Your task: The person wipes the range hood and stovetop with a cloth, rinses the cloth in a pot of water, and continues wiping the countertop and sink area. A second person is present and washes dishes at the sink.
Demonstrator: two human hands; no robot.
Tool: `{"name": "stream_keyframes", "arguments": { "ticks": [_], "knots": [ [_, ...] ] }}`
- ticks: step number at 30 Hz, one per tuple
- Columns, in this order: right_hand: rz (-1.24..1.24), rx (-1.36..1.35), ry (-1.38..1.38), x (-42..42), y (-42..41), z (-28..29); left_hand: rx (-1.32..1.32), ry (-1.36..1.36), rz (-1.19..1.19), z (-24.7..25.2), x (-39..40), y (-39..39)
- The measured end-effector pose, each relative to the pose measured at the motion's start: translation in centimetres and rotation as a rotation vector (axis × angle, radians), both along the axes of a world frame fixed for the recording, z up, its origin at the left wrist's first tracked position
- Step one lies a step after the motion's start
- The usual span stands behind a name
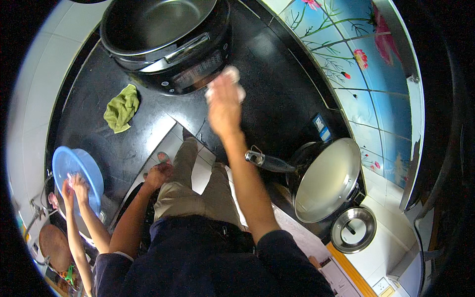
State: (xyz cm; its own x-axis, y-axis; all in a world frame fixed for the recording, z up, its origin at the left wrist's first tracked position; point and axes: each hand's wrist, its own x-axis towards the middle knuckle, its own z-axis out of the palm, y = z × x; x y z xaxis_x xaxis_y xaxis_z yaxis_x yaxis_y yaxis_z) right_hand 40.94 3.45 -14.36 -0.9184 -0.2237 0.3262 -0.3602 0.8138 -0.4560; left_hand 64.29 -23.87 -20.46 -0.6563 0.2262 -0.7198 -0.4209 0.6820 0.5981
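Note:
My right hand (225, 107) presses a pale, crumpled cloth (236, 78) near the lower right front of a black rice cooker (185, 70); motion blurs hand and cloth. The cooker stands with its pot showing, on the black countertop (267, 107). My left hand (159, 174) hangs low by my thigh, near the counter's edge; its fingers are partly hidden, and I see nothing in it. A crumpled green cloth (121, 108) lies on the counter left of the cooker.
On the right, a light-lined wok (326, 182) sticks its handle over the counter, beside a steel lid (353, 230) and a blue-and-white packet (321, 127). At left, another person's hands (76, 185) are in a blue basin (95, 167). A round wooden board (55, 247) stands below it.

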Motion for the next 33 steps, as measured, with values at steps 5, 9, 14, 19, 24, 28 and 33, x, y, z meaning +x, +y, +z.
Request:
{"name": "stream_keyframes", "arguments": {
  "ticks": [5,9,14,19,24,28,33],
  "knots": [
    [0.281,0.072,-0.227,10.8,0.1,3.3,0.015,0.27,-0.09,-2.7,3.0,-0.5],
    [0.328,0.137,-0.258,17.2,7.1,3.8,0.552,-0.201,0.717,-1.4,3.9,1.8],
    [0.339,0.22,-0.197,18.8,8.1,3.6,0.853,-0.267,0.884,-2.4,7.0,2.4],
    [0.422,0.215,-0.185,11.7,0.7,3.6,0.231,0.176,0.631,6.8,0.5,3.9],
    [0.489,0.12,-0.132,3.4,-9.0,2.9,-0.125,0.747,0.618,14.2,-9.2,1.1],
    [0.424,0.08,-0.115,3.5,-8.9,1.5,-0.53,1.017,0.453,14.5,-14.1,-2.6],
    [0.304,0.231,-0.131,8.0,-3.5,4.8,-0.534,0.901,0.293,10.6,-16.4,-5.5]
  ]
}}
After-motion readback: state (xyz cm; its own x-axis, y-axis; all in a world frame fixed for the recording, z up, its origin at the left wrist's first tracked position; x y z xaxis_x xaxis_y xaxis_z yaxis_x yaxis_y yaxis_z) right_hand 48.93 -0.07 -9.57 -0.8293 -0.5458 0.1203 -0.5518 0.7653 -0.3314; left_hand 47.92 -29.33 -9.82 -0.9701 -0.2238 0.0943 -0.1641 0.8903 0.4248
